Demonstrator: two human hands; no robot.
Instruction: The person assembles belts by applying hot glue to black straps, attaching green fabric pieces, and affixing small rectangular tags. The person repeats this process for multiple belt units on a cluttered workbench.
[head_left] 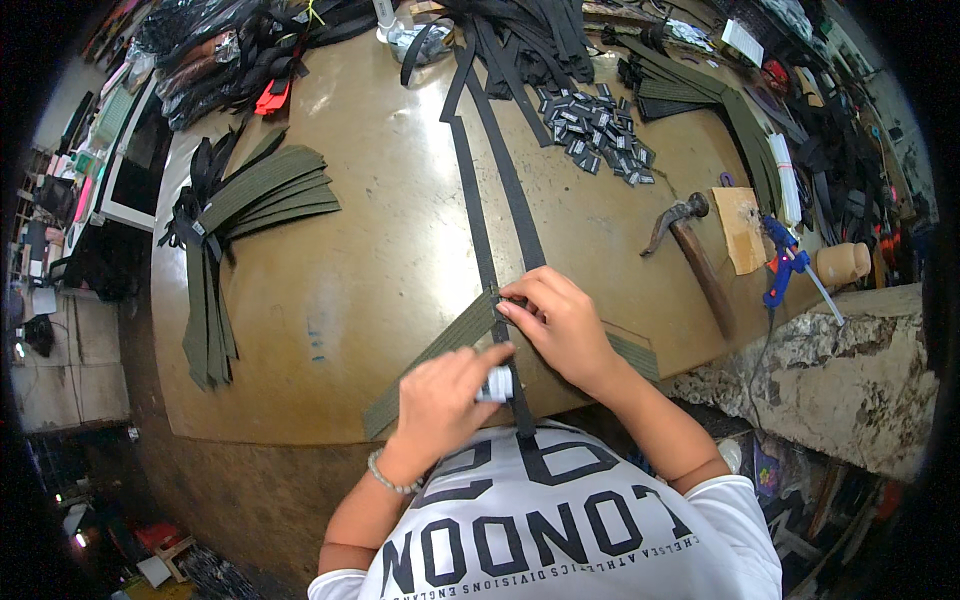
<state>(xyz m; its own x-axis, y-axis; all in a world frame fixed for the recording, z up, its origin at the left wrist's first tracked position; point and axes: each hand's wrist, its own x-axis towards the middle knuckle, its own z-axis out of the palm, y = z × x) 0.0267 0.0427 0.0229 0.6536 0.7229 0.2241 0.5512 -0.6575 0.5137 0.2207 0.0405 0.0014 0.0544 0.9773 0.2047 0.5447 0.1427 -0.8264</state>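
Observation:
My right hand [562, 325] pinches a narrow black strap [474, 215] between thumb and fingertips, where it crosses an olive-green ribbed strap [430, 360]. Something small and dark shows at those fingertips, too small to name. Just to the lower left, my left hand [445, 395] curls around a small white-and-grey object [495, 385], blurred so its kind is unclear. Its index finger reaches toward the crossing. The black strap runs down beneath my hands to the table's near edge. A second black strap [512, 195] lies beside it, leading to the far side.
Small black labels [600, 130] lie piled at the far right of the table [370, 190]. A hammer [695, 250], a cardboard piece [738, 230] and a blue glue gun [785, 262] lie to the right. Olive-green strap bundles [265, 195] rest at left and far right.

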